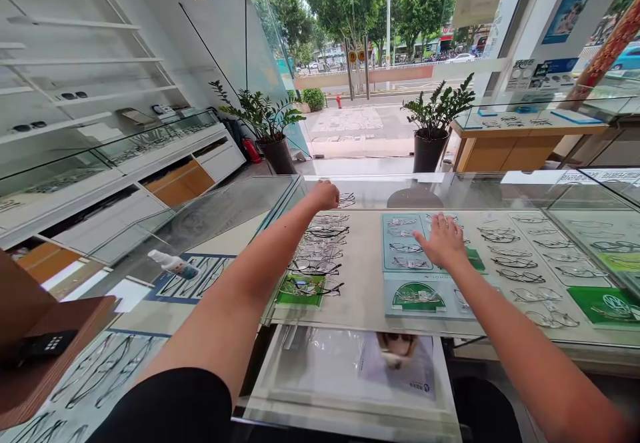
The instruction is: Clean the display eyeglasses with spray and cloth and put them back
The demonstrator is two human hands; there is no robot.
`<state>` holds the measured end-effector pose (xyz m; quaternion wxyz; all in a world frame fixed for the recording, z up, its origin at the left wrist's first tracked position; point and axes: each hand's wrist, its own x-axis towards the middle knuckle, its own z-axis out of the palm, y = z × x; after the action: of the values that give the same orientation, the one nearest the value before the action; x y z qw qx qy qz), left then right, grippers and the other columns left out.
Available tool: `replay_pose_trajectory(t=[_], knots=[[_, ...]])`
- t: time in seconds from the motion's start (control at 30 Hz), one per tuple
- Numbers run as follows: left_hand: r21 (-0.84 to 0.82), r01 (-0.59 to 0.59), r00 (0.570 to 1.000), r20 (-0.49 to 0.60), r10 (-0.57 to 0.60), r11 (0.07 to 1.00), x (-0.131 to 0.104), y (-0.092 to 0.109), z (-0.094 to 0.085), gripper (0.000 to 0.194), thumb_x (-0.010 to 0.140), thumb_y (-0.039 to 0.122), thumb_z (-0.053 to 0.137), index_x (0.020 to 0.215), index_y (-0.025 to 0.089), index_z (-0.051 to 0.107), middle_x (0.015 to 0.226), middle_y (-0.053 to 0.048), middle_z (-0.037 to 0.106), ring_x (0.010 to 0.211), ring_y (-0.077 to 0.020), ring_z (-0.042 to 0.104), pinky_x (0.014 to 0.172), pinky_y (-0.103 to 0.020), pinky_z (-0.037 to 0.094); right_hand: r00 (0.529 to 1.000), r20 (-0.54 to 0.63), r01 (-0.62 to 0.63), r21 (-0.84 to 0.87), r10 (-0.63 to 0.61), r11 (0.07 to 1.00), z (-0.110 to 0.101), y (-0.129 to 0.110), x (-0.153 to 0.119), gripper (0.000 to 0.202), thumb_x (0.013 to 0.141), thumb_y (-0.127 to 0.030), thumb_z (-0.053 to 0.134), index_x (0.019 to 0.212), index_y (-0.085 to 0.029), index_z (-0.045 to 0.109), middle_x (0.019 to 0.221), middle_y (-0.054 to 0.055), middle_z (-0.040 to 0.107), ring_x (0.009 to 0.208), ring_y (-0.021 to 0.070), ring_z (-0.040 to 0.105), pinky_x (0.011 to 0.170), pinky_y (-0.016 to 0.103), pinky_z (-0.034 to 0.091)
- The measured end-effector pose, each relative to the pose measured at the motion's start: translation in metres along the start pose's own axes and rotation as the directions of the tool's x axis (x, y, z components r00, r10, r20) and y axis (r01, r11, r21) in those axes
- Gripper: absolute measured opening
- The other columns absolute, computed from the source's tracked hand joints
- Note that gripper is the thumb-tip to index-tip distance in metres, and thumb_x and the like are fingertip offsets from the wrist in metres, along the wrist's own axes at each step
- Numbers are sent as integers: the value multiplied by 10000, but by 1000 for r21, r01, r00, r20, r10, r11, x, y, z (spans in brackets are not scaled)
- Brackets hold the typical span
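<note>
The left hand [326, 194] is curled, its fingers bunched; I cannot tell whether it grips the wire-framed glasses [347, 199] just beside it at three o'clock. A column of eyeglasses [327, 232] runs below it towards six o'clock. Between three and four o'clock from it, the right hand [444, 238] spreads wide, palm down, over a blue tray [387, 256].

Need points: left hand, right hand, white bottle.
Left hand [326, 194]: head view, back of the hand.
Right hand [443, 238]: head view, back of the hand.
White bottle [174, 265]: head view, middle of its body.
</note>
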<state>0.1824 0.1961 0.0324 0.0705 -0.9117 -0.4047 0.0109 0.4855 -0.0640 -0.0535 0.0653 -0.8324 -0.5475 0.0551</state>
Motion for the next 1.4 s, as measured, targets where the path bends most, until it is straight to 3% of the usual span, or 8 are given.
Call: replay_pose_trajectory(t=[0.23,0.4,0.5,0.6,0.73,0.87,1.1,1.4], knots=[[-88,-23,992,-125,12,996,-38,23,-57,156,803,285,698,841,223,837,925,-91,815,1136,-333,681,1094,-492,473,1000,15,-6,18,6,1000,-6,-1,-1,1027,1025,-736,207,1739,1,173,1846,198,160,1715,390,133,1379,540,153],[-294,-292,945,-237,227,910,-121,67,-115,223,880,429,690,922,246,811,980,-20,774,1058,-244,692,1049,-433,523,998,64,11,37,-14,999,-15,3,-3,1066,1005,-772,192,1750,-15,99,1859,193,79,1723,396,83,1385,557,135],[-466,-292,950,-44,308,835,-189,113,-147,298,920,519,674,977,255,800,985,14,741,960,-186,708,993,-396,553,997,76,5,28,-7,1000,-18,5,-2,1076,1006,-767,208,1743,9,102,1857,207,68,1720,411,85,1386,561,131],[-622,-203,867,245,434,756,-247,160,-154,296,917,550,688,965,278,795,965,27,751,929,-176,712,938,-338,569,998,66,15,12,-16,1000,-17,9,3,1086,1007,-770,236,1741,19,101,1854,217,81,1720,416,82,1388,561,119],[-760,6,730,448,516,650,-290,198,-114,197,914,436,715,967,263,792,1000,13,795,892,-172,712,817,-276,539,998,51,35,13,-35,999,-9,17,16,1117,1003,-796,228,1730,43,100,1841,266,88,1712,449,81,1373,623,111],[-738,84,702,521,486,669,-300,209,-49,200,938,430,683,1004,270,784,1040,8,814,926,-199,730,763,-292,516,997,15,77,64,-78,995,-1,26,26,1129,993,-824,258,1731,20,118,1831,291,96,1703,473,96,1350,682,105],[-607,-202,855,274,440,769,-279,211,49,128,944,332,652,923,279,766,1060,-65,808,1156,-304,696,1035,-439,497,993,-1,115,93,-115,989,7,34,31,1121,1000,-824,220,1730,19,106,1830,294,73,1693,491,70,1334,719,94],[-397,-82,996,-12,85,914,-208,174,138,195,1029,264,522,1030,220,712,1184,-127,734,1256,-318,579,1115,-531,397,991,6,135,66,-136,989,11,35,31,1079,1022,-797,182,1740,-6,36,1836,275,32,1686,512,46,1321,741,102]])
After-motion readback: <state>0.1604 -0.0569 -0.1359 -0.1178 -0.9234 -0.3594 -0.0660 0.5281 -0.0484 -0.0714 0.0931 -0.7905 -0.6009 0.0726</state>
